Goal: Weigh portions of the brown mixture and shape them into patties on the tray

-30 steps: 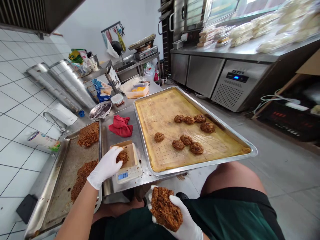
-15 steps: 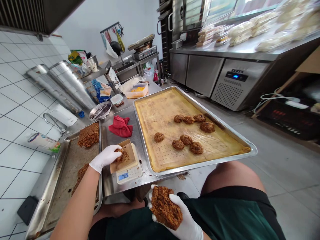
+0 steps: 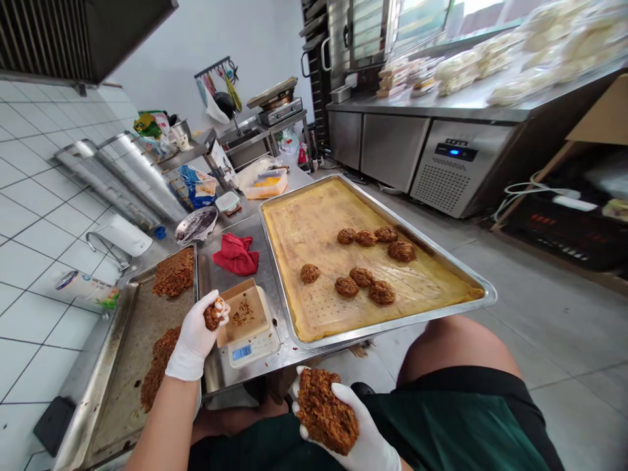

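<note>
L hand (image 3: 195,332) lifted clump (image 3: 212,316) off scale (image 3: 265,345), hgt unclear.

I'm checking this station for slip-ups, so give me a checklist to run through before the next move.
1. Left hand has its small clump secured: ok, fingers curled around it.
2. Right hand supports the large clump: ok, thumb over one side.
3. Cardboard tray without residue: not ok, crumbs lie in it.
4. Scale reading exact: cannot tell, display lit but digits too small to trust.
5. Shaped mounds on the yellow liner: ok, all eight.
6. Red cloth off the scale: ok, lying apart.
</note>
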